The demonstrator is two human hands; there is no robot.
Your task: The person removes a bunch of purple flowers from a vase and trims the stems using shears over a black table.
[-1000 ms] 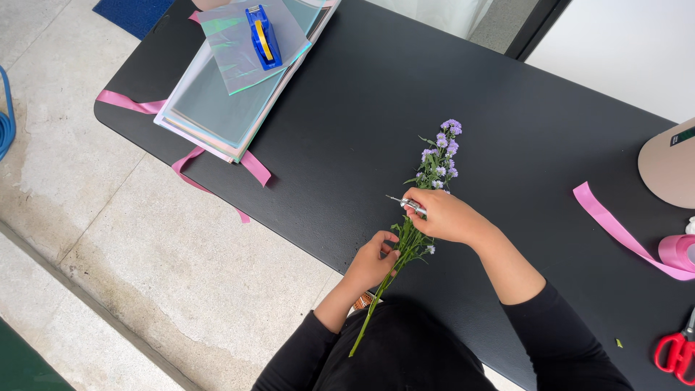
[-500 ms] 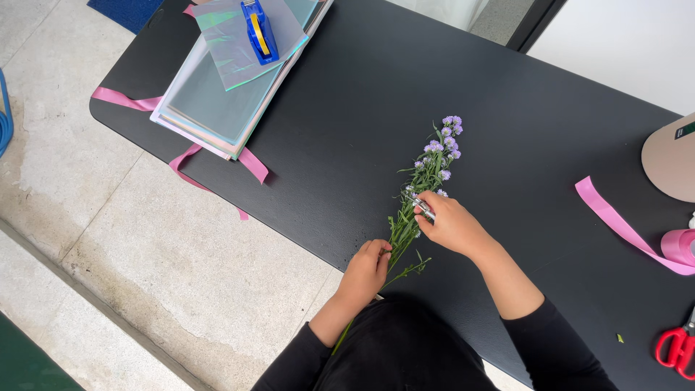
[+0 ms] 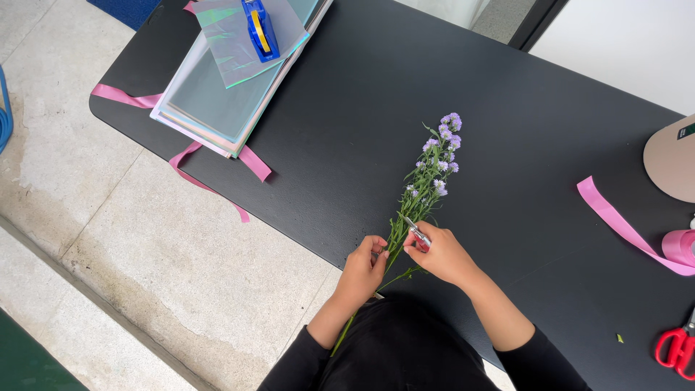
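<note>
Here, at the far left of the black desk (image 3: 347,94), a stack of translucent wrapping sheets (image 3: 224,87) lies with a blue tape dispenser (image 3: 259,29) on top, and pink ribbon strips (image 3: 217,170) trail from under it over the desk's edge.

Near the front edge, the left hand (image 3: 362,271) closes its grip around the lower stems of the flower sprig (image 3: 420,192), which lies on the desk with its small purple blooms pointing away from the person and its cut ends reaching past the edge toward the lap. Just beside it, the right hand (image 3: 441,253) holds a small metal-tipped tool with a pinkish part (image 3: 416,234) against the stems — likely small snips, though too small to tell.

Compared with a second ago, the sprig has slid further up the desk and now lies straighter, and the left hand has moved from loosely steadying the stem ends to a firm hold next to the right — so the work reads as having narrowed onto one spot of the stems.

To the right, well apart, lie a long pink ribbon (image 3: 615,221) leading to its roll (image 3: 680,246), a beige cone-shaped object (image 3: 670,156), and red-handled scissors (image 3: 677,347), untouched.
</note>
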